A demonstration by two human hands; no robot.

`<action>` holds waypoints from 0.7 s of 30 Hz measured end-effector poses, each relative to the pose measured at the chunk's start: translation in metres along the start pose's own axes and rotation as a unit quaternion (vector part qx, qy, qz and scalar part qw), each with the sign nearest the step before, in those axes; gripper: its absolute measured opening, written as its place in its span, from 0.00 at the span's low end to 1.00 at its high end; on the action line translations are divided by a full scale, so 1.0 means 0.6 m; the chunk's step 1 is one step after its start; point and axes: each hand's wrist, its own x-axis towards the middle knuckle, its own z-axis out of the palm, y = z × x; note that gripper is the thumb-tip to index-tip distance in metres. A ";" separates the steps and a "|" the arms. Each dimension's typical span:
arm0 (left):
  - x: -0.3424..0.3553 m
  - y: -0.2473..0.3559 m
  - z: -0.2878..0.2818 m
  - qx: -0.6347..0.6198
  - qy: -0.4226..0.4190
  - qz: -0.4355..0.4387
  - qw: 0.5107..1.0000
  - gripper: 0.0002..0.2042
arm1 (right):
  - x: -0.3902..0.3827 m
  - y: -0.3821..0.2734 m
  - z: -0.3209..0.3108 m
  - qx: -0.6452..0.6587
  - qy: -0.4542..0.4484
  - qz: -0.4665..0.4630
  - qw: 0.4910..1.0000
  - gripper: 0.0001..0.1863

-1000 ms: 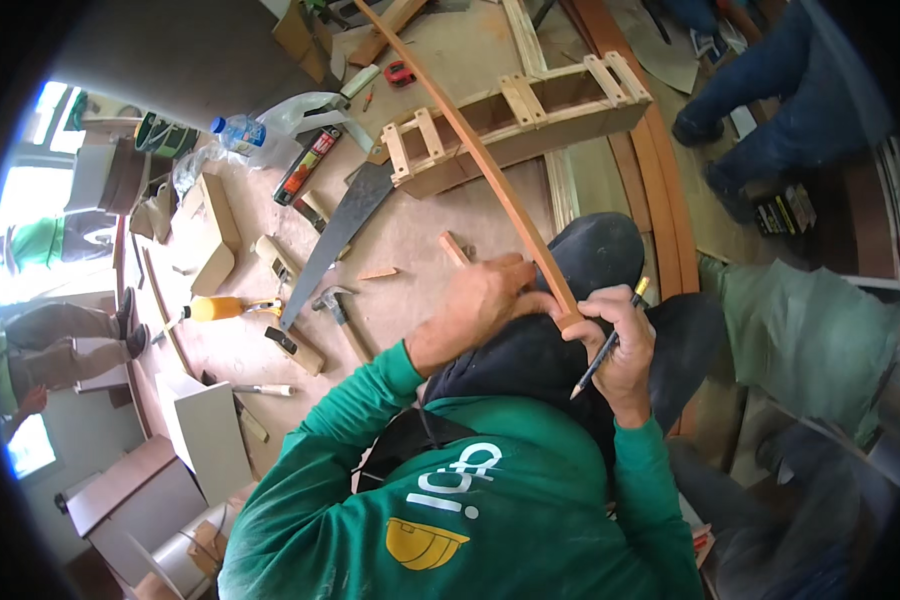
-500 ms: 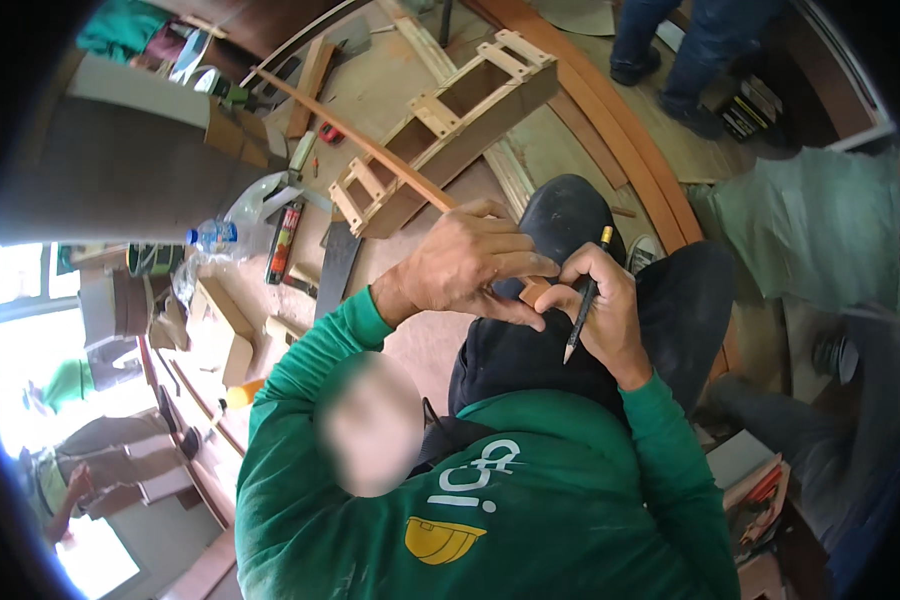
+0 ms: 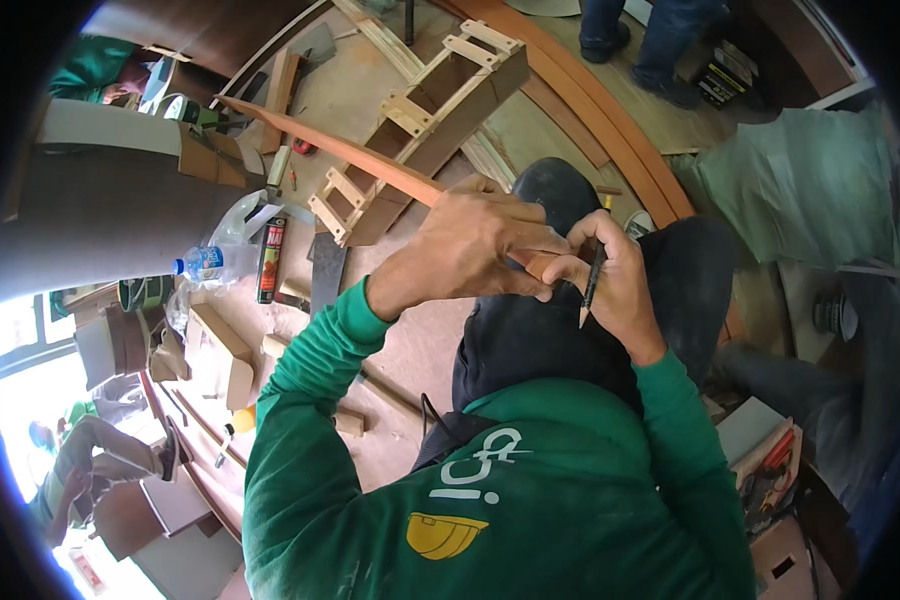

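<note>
A long, thin reddish-brown wooden strip [image 3: 355, 153] runs from the upper left down to my hands, over my knees. My left hand [image 3: 478, 243] is closed round it close to its near end, thumb and fingers pinching from both sides. At that end, my right hand [image 3: 618, 287] touches the wood with thumb and forefinger. A dark pencil [image 3: 591, 290] is tucked in the right hand's grip, its sharpened tip pointing down. The wood between the two hands is partly hidden by my fingers.
A slatted wooden frame box [image 3: 435, 120] lies on the floor beyond my hands. A water bottle [image 3: 202, 263] and a red-black tube [image 3: 270, 262] are to the left. Long curved boards [image 3: 610, 115] pass at the upper right, where another person's legs [image 3: 660, 45] stand. Plastic sheeting [image 3: 810, 185] hangs at right.
The wooden strip has turned in my hands, and a broader face of it now shows. The pencil stands more upright in my right hand. The whole view has shifted slightly.
</note>
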 end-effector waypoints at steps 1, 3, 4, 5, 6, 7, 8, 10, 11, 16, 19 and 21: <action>-0.001 0.000 -0.002 0.002 -0.004 -0.002 1.000 0.23 | 0.001 -0.002 0.000 -0.002 -0.009 0.002 1.000 0.23; -0.001 -0.001 0.000 -0.005 -0.011 -0.008 1.000 0.22 | -0.001 0.000 0.001 -0.005 -0.011 0.004 1.000 0.23; 0.001 0.000 -0.002 -0.005 -0.017 -0.011 1.000 0.22 | -0.002 0.000 0.000 -0.003 -0.010 0.003 1.000 0.23; 0.004 0.001 -0.003 -0.005 -0.015 -0.008 1.000 0.22 | -0.003 0.001 -0.002 0.002 -0.010 -0.005 1.000 0.21; 0.007 0.004 -0.005 -0.005 -0.015 -0.005 1.000 0.21 | -0.005 0.004 -0.007 0.008 -0.010 -0.013 1.000 0.20; 0.009 0.006 -0.005 -0.008 -0.018 0.000 1.000 0.21 | -0.012 0.009 -0.010 0.014 -0.006 -0.018 1.000 0.19; 0.011 0.007 -0.008 -0.003 -0.019 -0.001 1.000 0.21 | -0.018 0.014 -0.014 0.052 0.002 0.024 0.998 0.17; 0.013 0.006 -0.017 0.005 -0.022 0.000 1.000 0.21 | -0.036 0.029 -0.025 0.129 0.022 0.109 0.985 0.15; 0.011 0.003 -0.018 0.008 -0.029 -0.005 1.000 0.20 | -0.047 0.036 -0.031 0.180 0.012 0.148 0.972 0.14; 0.014 0.002 -0.019 -0.001 -0.037 -0.011 0.999 0.19 | -0.080 0.053 -0.001 0.293 -0.058 0.234 0.925 0.14; 0.018 0.008 -0.020 0.011 -0.047 -0.018 0.999 0.19 | -0.084 0.062 0.022 0.392 -0.063 0.290 0.871 0.16; 0.019 0.009 -0.024 0.018 -0.057 -0.024 0.998 0.19 | -0.085 0.062 0.023 0.431 -0.061 0.297 0.850 0.18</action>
